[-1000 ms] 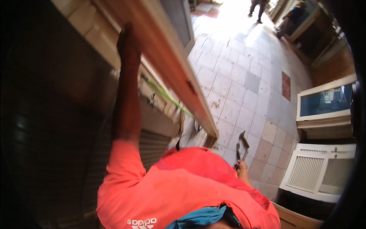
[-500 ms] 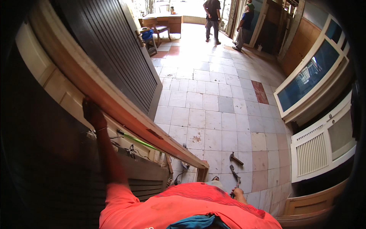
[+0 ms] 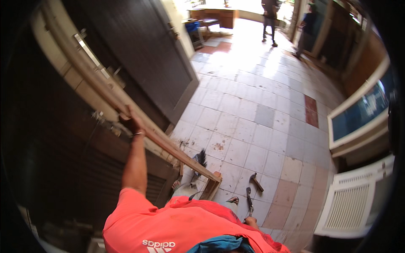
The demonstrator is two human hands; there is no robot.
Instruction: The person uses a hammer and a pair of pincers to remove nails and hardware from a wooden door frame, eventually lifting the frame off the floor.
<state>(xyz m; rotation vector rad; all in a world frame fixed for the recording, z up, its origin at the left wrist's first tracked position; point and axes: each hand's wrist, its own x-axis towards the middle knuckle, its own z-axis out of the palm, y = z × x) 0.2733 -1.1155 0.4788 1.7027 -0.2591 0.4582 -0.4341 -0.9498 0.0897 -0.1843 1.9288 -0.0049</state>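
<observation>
A long wooden frame [image 3: 158, 137] leans diagonally across my left side, with a short crosspiece [image 3: 210, 188] at its lower end. My left hand [image 3: 133, 121] is closed over its edge, fingers wrapped round the wood. Low in front of my body, my right hand [image 3: 251, 222] grips a dark metal hand tool with a rounded head [image 3: 249, 197]; its exact kind is unclear. Just beyond that tool, a claw hammer [image 3: 256, 182] with a wooden handle lies on the tiles. My feet [image 3: 233, 200] stand close to the frame's lower end.
Dark door panels [image 3: 139, 50] stand on the left. At the right are a blue-paned window frame [image 3: 358, 107] and a white louvred panel [image 3: 348, 206]. A dark brush-like object [image 3: 201, 157] lies near the frame. Two people [image 3: 270, 19] stand far off by a desk [image 3: 223, 17].
My left hand has shifted right and nearer, with the wooden frame turned so more of its face shows. A metal strip behind it has come into sight. My view has swung left.
</observation>
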